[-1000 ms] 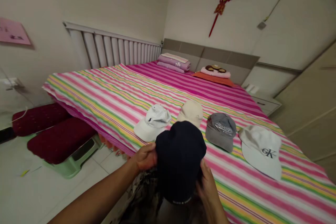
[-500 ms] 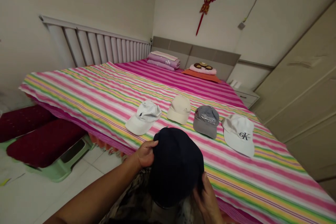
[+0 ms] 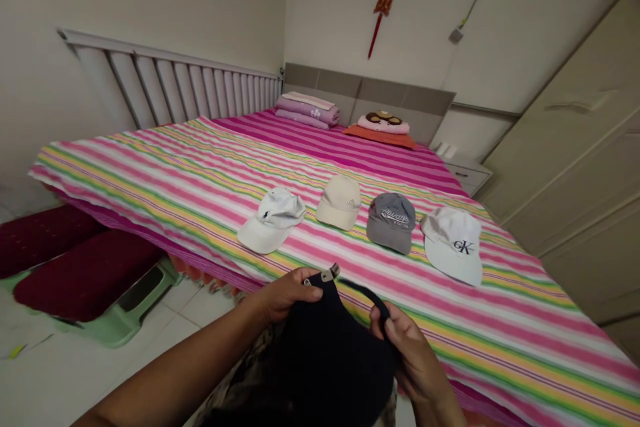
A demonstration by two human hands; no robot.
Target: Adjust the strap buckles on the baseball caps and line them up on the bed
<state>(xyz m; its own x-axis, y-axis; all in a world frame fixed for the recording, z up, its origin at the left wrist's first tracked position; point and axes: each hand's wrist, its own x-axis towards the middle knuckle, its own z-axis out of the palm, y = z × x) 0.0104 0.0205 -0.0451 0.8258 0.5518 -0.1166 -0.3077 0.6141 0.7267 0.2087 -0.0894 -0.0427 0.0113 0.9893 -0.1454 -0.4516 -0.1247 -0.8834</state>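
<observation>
A dark navy cap [image 3: 330, 353] is held low in front of me, its back opening facing up. My left hand [image 3: 293, 293] pinches the cap's edge beside a metal buckle [image 3: 330, 273]. The loose adjustment strap [image 3: 367, 291] arches away from the buckle, and my right hand [image 3: 405, 340] grips it along with the cap's right side. Beyond, on the bed, lie a white cap with a small dark logo [image 3: 273, 221], a beige cap [image 3: 339, 203], a grey cap with white lettering [image 3: 391, 221] and a white cap with black letters [image 3: 454, 245].
The caps lie on a striped sheet [image 3: 165, 173] over the bed. Folded purple bedding [image 3: 306, 111] and an orange and pink pile [image 3: 381, 130] rest near the headboard [image 3: 400, 92]. Dark red-topped stools [image 3: 85, 273] stand at left, a wardrobe [image 3: 575, 167] at right.
The navy cap has been turned and lowered, so its back opening, buckle and strap now show. My right hand has moved up to the strap, and my left hand now pinches near the buckle.
</observation>
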